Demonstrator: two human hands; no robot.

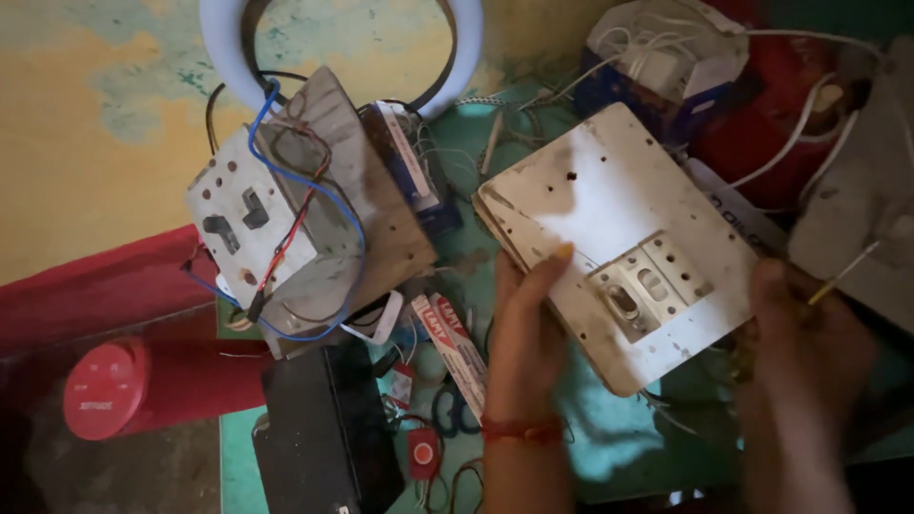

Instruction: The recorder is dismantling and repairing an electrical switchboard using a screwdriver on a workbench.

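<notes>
I'm looking down at a worn white switch board (609,238), a flat rectangular plate sitting tilted in the frame. Its long axis runs from the upper left near the ring light (214,38) down to the lower right, so one corner points toward the top of the view and another down at me. The face with the switches (640,286) is turned up, and that switch block sits in the lower right half of the plate.

My left hand (524,328) is under and against the board's lower left edge, fingers reaching up along the edge, thumb pressed on the face. So it's gripping the plate from that side. My right hand (804,366) is at the lower right corner, curled shut around a thin yellow-tipped tool (843,274) that sticks up and right from the fist. Whether that hand also touches the board I can't tell, it's dark there.

The board hovers over a green table (619,447) full of clutter. To the left, well apart, lies a second board with blue and red wires (286,228). A red cylinder (124,385) lies at the lower left. The right side is murky, and my right wrist is cut off at the bottom edge.
</notes>
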